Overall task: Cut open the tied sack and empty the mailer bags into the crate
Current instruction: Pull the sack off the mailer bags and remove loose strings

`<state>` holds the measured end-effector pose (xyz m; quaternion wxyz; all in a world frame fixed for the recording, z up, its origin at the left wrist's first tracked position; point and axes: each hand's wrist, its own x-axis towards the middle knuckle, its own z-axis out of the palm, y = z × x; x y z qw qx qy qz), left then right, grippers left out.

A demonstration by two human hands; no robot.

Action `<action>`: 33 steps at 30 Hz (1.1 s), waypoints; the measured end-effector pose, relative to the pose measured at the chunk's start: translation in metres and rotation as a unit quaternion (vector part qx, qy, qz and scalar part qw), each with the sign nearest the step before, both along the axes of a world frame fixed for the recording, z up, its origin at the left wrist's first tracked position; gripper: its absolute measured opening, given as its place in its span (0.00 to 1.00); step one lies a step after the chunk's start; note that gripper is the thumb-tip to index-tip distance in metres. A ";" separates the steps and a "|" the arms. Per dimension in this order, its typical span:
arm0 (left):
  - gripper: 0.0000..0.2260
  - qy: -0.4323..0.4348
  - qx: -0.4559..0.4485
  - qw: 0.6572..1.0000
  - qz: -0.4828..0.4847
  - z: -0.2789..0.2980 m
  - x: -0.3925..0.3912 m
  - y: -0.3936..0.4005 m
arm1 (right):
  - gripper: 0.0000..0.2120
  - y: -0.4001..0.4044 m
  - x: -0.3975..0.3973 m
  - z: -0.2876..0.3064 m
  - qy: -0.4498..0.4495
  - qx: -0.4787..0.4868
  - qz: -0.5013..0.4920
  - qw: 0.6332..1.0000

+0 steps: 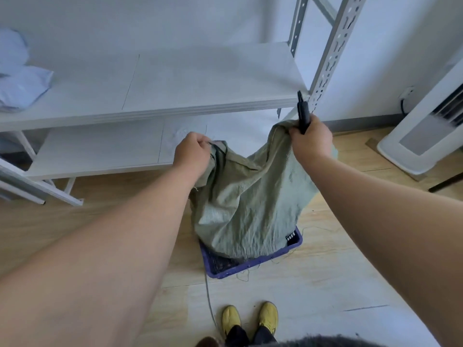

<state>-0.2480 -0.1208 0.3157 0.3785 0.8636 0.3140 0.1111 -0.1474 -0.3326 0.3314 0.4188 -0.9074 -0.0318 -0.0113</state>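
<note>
Nearest, at the bottom edge, two yellow shoes [250, 319] on a pale wood floor [325, 284], with a thin grey cord [210, 304] trailing across the boards beside them. Just beyond, a blue crate [253, 265] on the floor, mostly covered by a green woven sack [250, 204] hanging down into it, loose threads straggling over the crate rim. Higher up, the left hand [193, 152] clenched on one bunched corner of the sack; the right hand [310, 139] gripping the opposite corner together with a black cutter [302, 113] that points upward from the fist. Sack stretched between the two hands and drooping below them. Mailer bags not visible inside the sack. Behind, white metal shelving [200, 78], pale blue mailer bags [20, 78] at the shelf's far left, and a white appliance [426, 131] standing to the right.
</note>
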 end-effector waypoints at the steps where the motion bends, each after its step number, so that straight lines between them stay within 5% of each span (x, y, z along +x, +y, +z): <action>1: 0.08 -0.039 -0.008 0.999 0.010 0.005 0.000 0.001 | 0.06 0.000 0.001 0.003 -0.010 0.015 -0.004 1.000; 5: 0.07 -0.137 -0.036 0.990 0.005 0.019 0.000 -0.004 | 0.09 -0.004 0.009 0.012 -0.046 0.048 -0.032 0.997; 9: 0.10 0.005 -0.035 0.997 -0.074 0.008 -0.014 -0.014 | 0.10 0.006 0.003 0.016 -0.023 0.026 0.046 0.998; 14: 0.24 -0.030 -0.045 0.988 -0.146 0.023 -0.011 -0.027 | 0.03 0.037 -0.021 0.030 0.009 0.027 0.153 0.988; 16: 0.23 0.004 -0.035 0.983 -0.182 0.021 -0.010 -0.039 | 0.02 0.047 -0.031 0.032 0.030 0.020 0.185 0.982; 20: 0.01 -0.002 -0.004 0.990 -0.140 0.010 -0.008 -0.042 | 0.04 0.043 -0.034 0.034 0.052 0.008 0.248 0.967; 28: 0.06 -0.095 -0.064 0.991 -0.075 -0.005 -0.007 -0.034 | 0.15 -0.001 0.005 -0.001 0.120 -0.213 0.310 0.919; 33: 0.04 -0.123 -0.128 0.984 0.015 -0.016 0.004 -0.027 | 0.22 -0.014 0.024 -0.062 0.194 -0.054 0.217 0.955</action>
